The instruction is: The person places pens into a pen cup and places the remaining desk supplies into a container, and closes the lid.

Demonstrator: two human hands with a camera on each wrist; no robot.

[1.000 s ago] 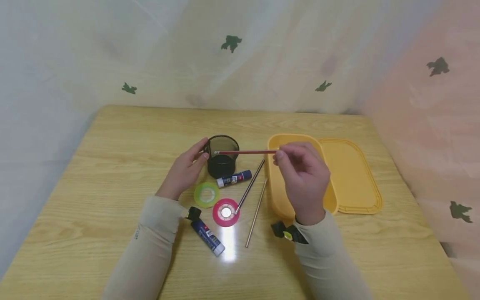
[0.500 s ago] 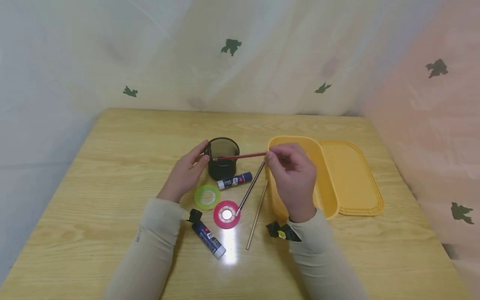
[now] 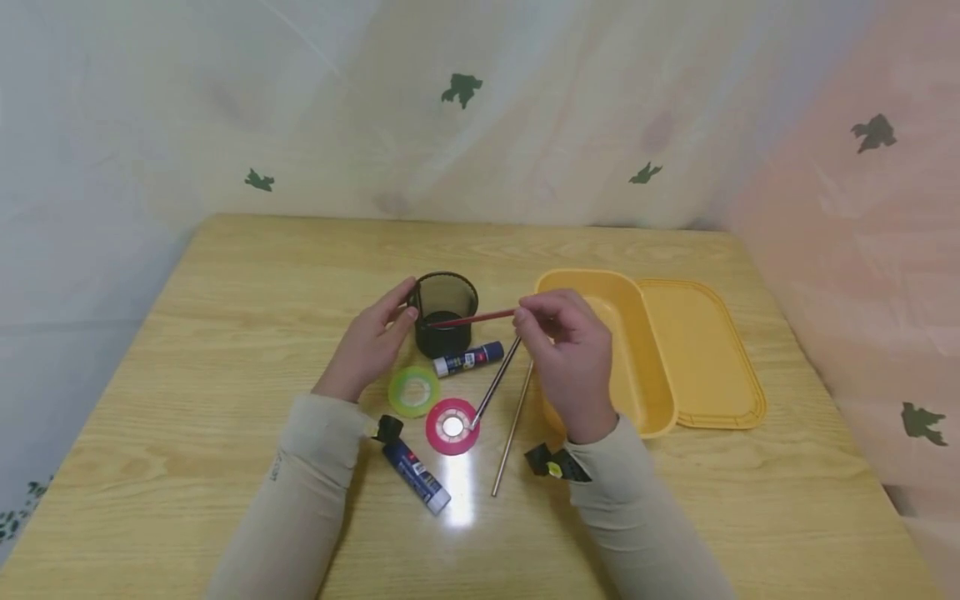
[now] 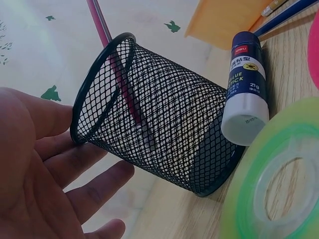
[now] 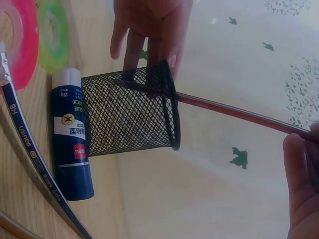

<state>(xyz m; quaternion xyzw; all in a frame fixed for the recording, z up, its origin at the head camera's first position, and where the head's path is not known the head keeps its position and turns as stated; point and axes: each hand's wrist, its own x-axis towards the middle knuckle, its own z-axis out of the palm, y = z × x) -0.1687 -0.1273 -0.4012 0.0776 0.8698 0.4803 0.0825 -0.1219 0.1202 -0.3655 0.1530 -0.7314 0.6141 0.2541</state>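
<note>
Right hand (image 3: 573,358) has shifted left toward the cup since the earliest head view, and the free end of the red pencil (image 3: 480,317) has dropped from level to below the cup's rim. Right grip: thumb and fingertips pinching the pencil at its right end. From there the long axis runs left and slightly down at a shallow slant, across the right rim and into the black mesh cup (image 3: 444,340). Both wrist views confirm the left end inside the mouth; whether it touches the wall cannot be told.

Cup stands upright on the desk (image 3: 285,283), left of the right grip and apart from it. Left hand (image 3: 367,346) is the nearer, holding the cup's left side at the rim between thumb and forefinger, remaining fingers spread.

Governing relation, in judgement: the pencil lies well off the cup's upright axis, so lowering it further would call for raising the right end and bringing it left.

Outward: a glue stick (image 3: 468,359) lies just on the cup's near side; a yellow box (image 3: 637,367) sits to the right.
</note>
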